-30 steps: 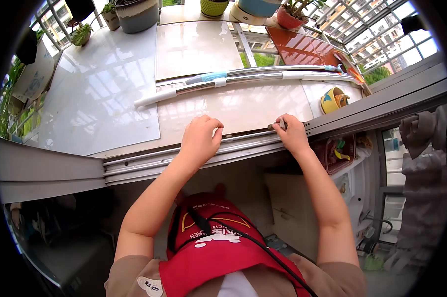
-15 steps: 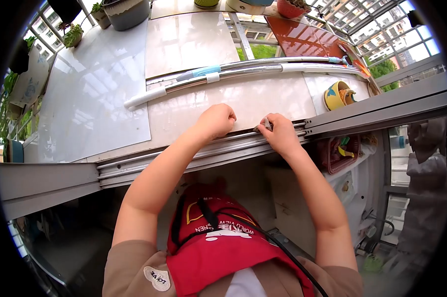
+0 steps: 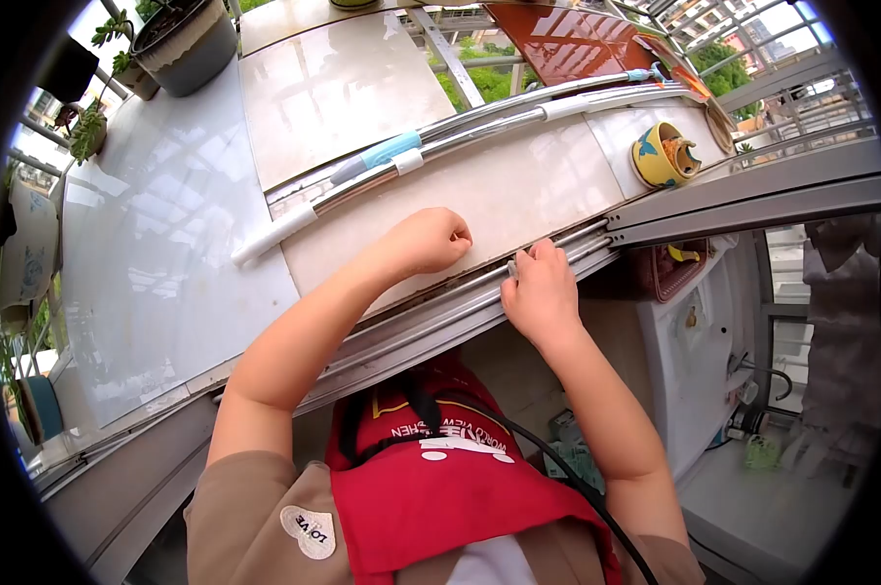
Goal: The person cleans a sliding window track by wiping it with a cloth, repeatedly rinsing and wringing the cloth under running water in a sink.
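Note:
My left hand [image 3: 429,241] is closed in a loose fist just above the pale tiled ledge [image 3: 518,195], its fingertips curled out of sight. Whether anything is inside it is hidden. To its right, my right hand [image 3: 543,297] is at the metal sliding-window track [image 3: 430,317], with fingers bent and pinched together. A small greyish bit shows beside its fingertips, too small to name. The track's parallel rails run along the near edge of the ledge, between me and the tiles.
Metal poles with a light-blue grip [image 3: 391,149] lie across the ledge. A yellow pot [image 3: 663,156] stands right, a large grey planter [image 3: 182,44] far left. A grey window frame [image 3: 752,200] borders the right. Below it are a dark-red basket [image 3: 676,273] and a white sink [image 3: 689,361].
The view has turned, tilting the ledge and track. My right hand has come slightly nearer me and its fingers now lie lower over the track; my left hand keeps its closed shape.

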The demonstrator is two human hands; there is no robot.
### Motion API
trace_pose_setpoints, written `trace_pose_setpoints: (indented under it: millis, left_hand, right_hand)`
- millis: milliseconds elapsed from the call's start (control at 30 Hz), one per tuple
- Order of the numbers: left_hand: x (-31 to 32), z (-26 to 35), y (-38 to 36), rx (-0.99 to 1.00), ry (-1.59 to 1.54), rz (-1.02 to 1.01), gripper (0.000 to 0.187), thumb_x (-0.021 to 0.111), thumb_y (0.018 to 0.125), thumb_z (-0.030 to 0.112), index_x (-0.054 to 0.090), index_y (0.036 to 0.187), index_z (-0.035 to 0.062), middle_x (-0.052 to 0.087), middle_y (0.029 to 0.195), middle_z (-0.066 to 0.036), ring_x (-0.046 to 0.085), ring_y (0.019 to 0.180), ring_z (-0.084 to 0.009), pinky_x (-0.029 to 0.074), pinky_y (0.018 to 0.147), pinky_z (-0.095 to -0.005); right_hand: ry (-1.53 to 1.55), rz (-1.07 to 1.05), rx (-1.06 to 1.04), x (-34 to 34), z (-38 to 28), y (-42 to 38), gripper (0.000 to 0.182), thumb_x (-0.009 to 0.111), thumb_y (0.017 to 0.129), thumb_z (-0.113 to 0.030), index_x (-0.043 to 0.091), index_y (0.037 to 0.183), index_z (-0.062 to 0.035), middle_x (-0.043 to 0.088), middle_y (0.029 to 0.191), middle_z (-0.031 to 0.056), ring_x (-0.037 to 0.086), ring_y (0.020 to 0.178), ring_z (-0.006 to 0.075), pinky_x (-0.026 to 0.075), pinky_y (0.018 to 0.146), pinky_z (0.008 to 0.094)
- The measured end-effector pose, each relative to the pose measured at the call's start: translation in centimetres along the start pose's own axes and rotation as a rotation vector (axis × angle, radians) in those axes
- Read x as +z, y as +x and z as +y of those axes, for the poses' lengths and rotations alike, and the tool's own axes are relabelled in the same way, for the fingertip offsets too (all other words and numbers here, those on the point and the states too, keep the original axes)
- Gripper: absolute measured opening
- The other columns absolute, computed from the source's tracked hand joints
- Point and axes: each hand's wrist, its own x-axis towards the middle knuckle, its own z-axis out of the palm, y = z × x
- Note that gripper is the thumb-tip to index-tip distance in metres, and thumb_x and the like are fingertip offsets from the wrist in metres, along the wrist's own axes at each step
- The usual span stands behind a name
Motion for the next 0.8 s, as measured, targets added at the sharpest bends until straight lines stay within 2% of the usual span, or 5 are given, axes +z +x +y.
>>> trace_pose_setpoints:
  millis: [167,233,333,400,800]
  left_hand:
    - [-1.4,0.2,-1.3,0.014,-0.004,0.018,0.023,0.057,0.085,0.016,0.068,0.098,-0.0001,0.068,0.089,-0.017,0.064,0.082,-0.0256,0.05,0.074,-0.0342]
    - [-1.5,0.3,-1.9,0.005,-0.027,0.046,0.023,0.057,0.086,0.016,0.067,0.098,-0.0005,0.068,0.09,-0.017,0.064,0.083,-0.0251,0.05,0.074,-0.0344]
    - [-1.9,0.5,-3.2,0.022,-0.09,0.129,0.024,0.055,0.085,0.017,0.068,0.097,0.0013,0.068,0.091,-0.019,0.065,0.086,-0.0321,0.051,0.077,-0.0378]
    - [-2.0,0.2,-4.3,0.049,-0.11,0.172,0.023,0.056,0.089,0.016,0.066,0.101,-0.0008,0.067,0.087,-0.015,0.061,0.078,-0.0221,0.049,0.071,-0.0332]
    - [-0.6,-1.9,-13.8,-0.114,-0.2,0.492,0.018,0.058,0.087,0.009,0.065,0.1,0.0001,0.065,0.086,-0.011,0.058,0.072,-0.0179,0.047,0.068,-0.0289]
  right_hand:
    - [0.227,-0.109,0.18,-0.7,2.6,1.2,0.012,0.063,0.081,-0.009,0.061,0.092,-0.0033,0.06,0.089,0.016,0.058,0.086,0.0349,0.048,0.075,0.0428]
    - [0.274,0.051,0.249,-0.7,2.9,1.6,0.018,0.067,0.08,-0.012,0.059,0.095,-0.0044,0.059,0.09,0.0148,0.059,0.083,0.0354,0.048,0.073,0.0426]
    - [0.237,0.049,0.228,0.0,2.2,1.2,0.018,0.069,0.08,-0.016,0.06,0.091,-0.0046,0.058,0.091,0.0137,0.059,0.083,0.0339,0.048,0.072,0.042]
    - [0.211,0.001,0.219,0.2,2.0,0.9,0.018,0.069,0.08,-0.016,0.06,0.09,-0.0047,0.057,0.092,0.0134,0.059,0.083,0.0332,0.048,0.072,0.0417]
    - [0.118,0.071,0.081,1.6,1.5,0.3,0.014,0.064,0.083,-0.013,0.058,0.087,-0.0017,0.056,0.087,0.0155,0.056,0.084,0.0354,0.047,0.073,0.0441]
